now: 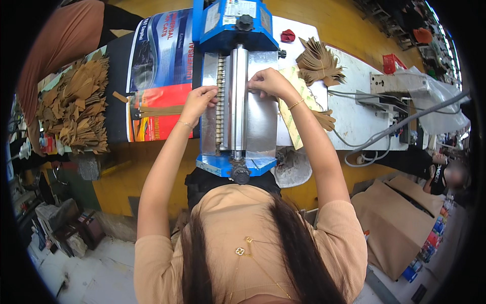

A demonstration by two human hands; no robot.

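Note:
A roller machine (238, 96) with blue end housings stands in front of me, a shiny steel roller running lengthwise down its middle. Beside the roller is a row of brass-coloured rings (220, 109). My left hand (203, 99) is at the left of these rings, its fingers pinched together; anything between them is too small to make out. Across the roller, my right hand (268, 83) is closed with bent fingers over the metal plate (263, 119). What its fingertips hold, if anything, is hidden. Long brown strips (162, 110) lie just left of my left hand.
A heap of brown cut pieces (76, 104) covers the table's left end. The strips rest on a printed sheet (162, 55). Fanned brown strips (320, 63), a red scrap (287, 35) and grey cables (374, 139) are at right. Another person (61, 45) is at far left.

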